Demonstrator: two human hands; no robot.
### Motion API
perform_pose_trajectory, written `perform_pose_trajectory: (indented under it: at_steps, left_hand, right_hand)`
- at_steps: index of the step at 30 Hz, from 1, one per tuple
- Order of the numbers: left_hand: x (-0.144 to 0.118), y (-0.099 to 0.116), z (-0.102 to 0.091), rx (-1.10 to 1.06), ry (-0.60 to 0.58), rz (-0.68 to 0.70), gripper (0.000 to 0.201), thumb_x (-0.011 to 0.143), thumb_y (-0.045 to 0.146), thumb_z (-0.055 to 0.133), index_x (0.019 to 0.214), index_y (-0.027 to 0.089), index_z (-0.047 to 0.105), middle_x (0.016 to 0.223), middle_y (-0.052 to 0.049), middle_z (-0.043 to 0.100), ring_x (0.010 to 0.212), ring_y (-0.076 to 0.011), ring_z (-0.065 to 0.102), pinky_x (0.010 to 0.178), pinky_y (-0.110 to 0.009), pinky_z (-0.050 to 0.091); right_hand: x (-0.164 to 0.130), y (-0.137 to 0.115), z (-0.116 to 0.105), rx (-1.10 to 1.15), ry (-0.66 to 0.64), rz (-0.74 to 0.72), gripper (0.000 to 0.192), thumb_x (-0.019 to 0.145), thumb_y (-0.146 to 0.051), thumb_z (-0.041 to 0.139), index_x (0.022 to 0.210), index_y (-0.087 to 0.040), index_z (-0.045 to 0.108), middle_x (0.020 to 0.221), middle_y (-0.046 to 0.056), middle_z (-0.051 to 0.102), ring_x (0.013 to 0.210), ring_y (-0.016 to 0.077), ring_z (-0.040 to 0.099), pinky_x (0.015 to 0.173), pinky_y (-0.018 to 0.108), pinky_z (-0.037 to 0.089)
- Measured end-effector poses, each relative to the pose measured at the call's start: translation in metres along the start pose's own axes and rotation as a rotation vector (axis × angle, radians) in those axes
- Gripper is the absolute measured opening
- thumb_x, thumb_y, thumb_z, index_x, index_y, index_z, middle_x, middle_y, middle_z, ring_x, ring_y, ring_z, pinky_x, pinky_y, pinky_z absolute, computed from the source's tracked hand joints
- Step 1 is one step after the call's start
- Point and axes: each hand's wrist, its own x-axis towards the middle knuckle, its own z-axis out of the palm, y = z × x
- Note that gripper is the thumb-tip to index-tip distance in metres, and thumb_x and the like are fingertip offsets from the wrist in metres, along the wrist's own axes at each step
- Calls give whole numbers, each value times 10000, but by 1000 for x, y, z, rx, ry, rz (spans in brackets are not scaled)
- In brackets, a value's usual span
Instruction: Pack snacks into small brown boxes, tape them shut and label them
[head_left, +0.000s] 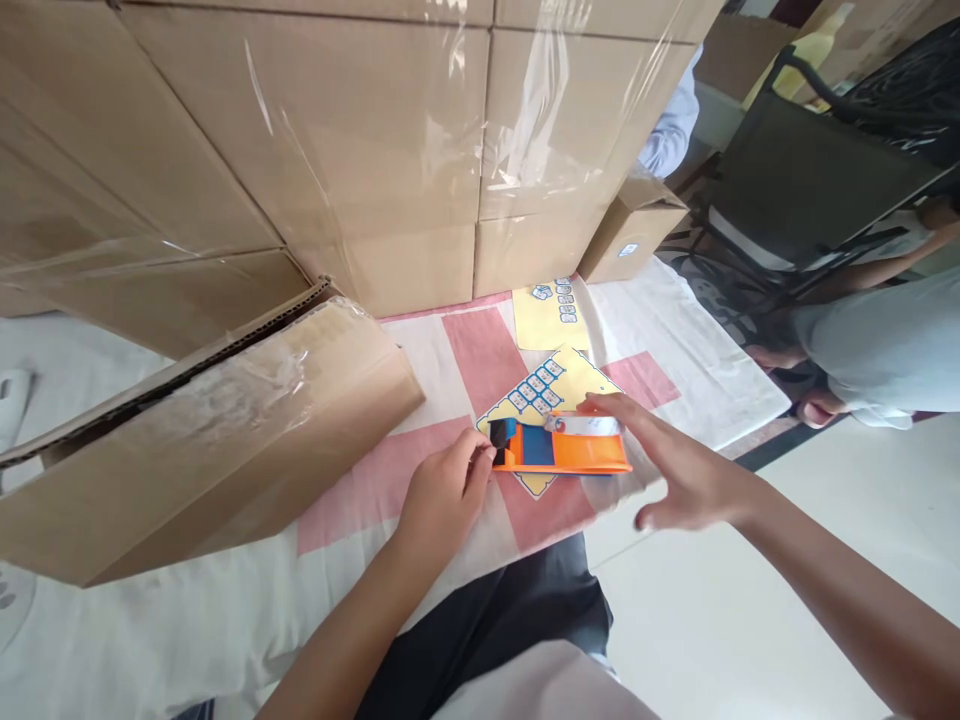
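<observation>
Setting: storage or packing area — floor-level work.
Evidence: stacked cardboard cartons (pixel 375 130) under plastic wrap; an opened carton (pixel 202 430) lying on its side.
Surface: pink-and-white cloth (pixel 465 350) spread over a pale tiled floor (pixel 720 610).
Nearby: black chair (pixel 810 190) — another person (pixel 877 340) seated beyond.

Left hand (pixel 442 495): mine, bare; no ring, no glove
Right hand (pixel 686 470): mine, bare; no watch or band at the wrist
Forearms: no sleeves on them
Legs: I wear dark trousers (pixel 487 620)
</observation>
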Motion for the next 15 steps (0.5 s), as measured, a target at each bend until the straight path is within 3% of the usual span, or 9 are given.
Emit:
perform_pose_trajectory:
  at_steps: [2, 5, 9, 12, 15]
  left_hand:
    - [-1, 1, 1, 6, 8, 15, 191, 994, 385, 493, 922, 262, 621, 751, -12, 677, 714, -225, 617, 672, -295, 349]
    - [-4, 3, -2, 71, 21, 66, 195, 1007, 366, 479, 933, 260, 625, 767, -15, 691, 713, -220, 620, 676, -301, 356]
    - [-15, -2, -10, 211, 136, 257, 166, 1007, 301, 496, 954, 252, 646, 869, -38, 736, 784, -217, 646, 745, -316, 408]
    - [-25, -11, -15, 298, 267, 449, 142, 993, 217, 516, 988, 241, 655, 917, -59, 749, 844, -221, 663, 819, -329, 440]
    - [-33, -18, -14, 407, 310, 568, 155, 978, 162, 521, 981, 234, 658, 958, -76, 749, 897, -234, 666, 844, -347, 446]
  right_hand:
    - [-4, -7, 8, -96, 40, 35, 930, 846, -511, 761, 1606, -287, 273, 1439, 184, 595, 1287, 367, 636, 995, 485, 608]
    - [-7, -9, 15, -152, 75, -8, 708, 931, -295, 674, 1554, -311, 337, 1349, 155, 659, 1165, 311, 714, 876, 438, 662]
    - [-7, -6, 19, -289, 168, -282, 605, 948, -117, 592, 1495, -324, 437, 1428, 124, 640, 1379, 322, 584, 995, 536, 639]
    - [-5, -1, 27, -469, 340, -544, 468, 893, -75, 686, 1256, -362, 614, 1359, 24, 697, 1457, 311, 497, 997, 529, 657]
    - [-5, 6, 41, -534, 392, -557, 346, 876, -92, 732, 1131, -312, 656, 1391, 53, 675, 1485, 326, 457, 1003, 522, 655]
